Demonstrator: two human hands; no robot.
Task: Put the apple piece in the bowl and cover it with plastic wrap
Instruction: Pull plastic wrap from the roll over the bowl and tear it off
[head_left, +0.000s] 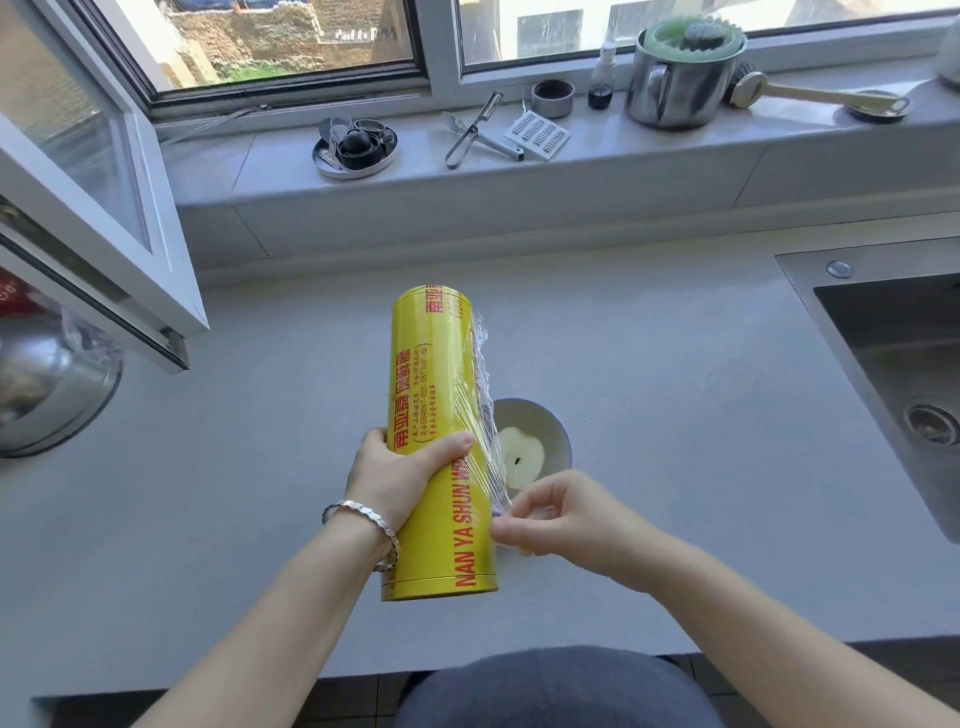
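The left hand (395, 470), wearing one silver bracelet (363, 525), is wrapping closed around one tall yellow cylindrical roll of plastic wrap (441, 441). The right hand (556, 512) is pinching the clear film's loose edge (485, 415) beside that roll. Just behind the roll, one pale apple half (521, 457) is lying in one white round bowl (545, 421) on the grey countertop (675, 415).
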